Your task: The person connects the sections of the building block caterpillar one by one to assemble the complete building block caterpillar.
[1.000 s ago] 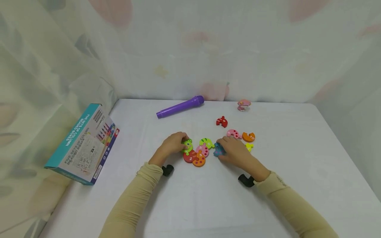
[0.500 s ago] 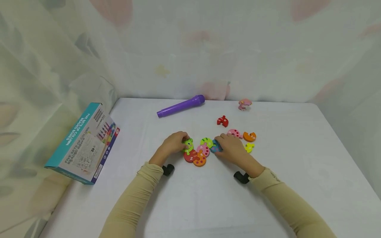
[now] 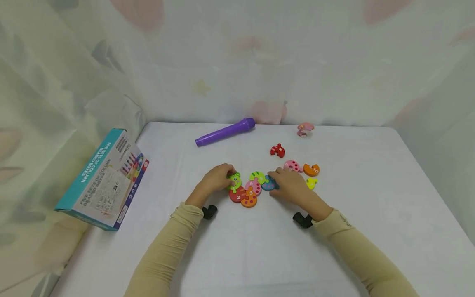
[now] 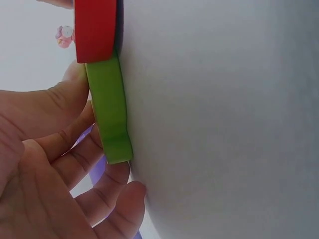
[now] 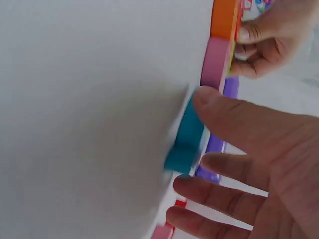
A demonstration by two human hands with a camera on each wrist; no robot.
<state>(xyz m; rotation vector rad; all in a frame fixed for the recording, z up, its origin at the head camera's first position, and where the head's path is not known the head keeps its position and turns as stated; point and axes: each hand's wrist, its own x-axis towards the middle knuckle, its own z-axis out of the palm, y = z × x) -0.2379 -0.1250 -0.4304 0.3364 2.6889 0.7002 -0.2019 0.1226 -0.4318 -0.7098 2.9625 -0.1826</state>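
In the head view my left hand (image 3: 217,178) grips the green caterpillar-head puzzle piece (image 3: 235,181) at the left end of a joined row. In the left wrist view its thumb and fingers lie along the green piece's edge (image 4: 108,109). The row continues with a red piece marked 2 (image 3: 237,195), an orange one marked 3 (image 3: 249,199), a pink one (image 3: 253,187) and a striped green one (image 3: 257,177). My right hand (image 3: 293,187) holds a blue puzzle piece (image 3: 269,183) against the striped green one. The thumb touches the blue piece's side (image 5: 191,124) in the right wrist view.
Loose pieces lie beyond my right hand: red (image 3: 277,151), pink (image 3: 293,166), orange (image 3: 311,170) and yellow (image 3: 311,182). A purple toy microphone (image 3: 225,132) and a small pink figure (image 3: 305,129) are at the back. At left leans a printed box (image 3: 105,179).
My right hand has moved left, bringing the blue piece up to the striped green piece; it now lies flat there. My left hand stays on the green head piece.
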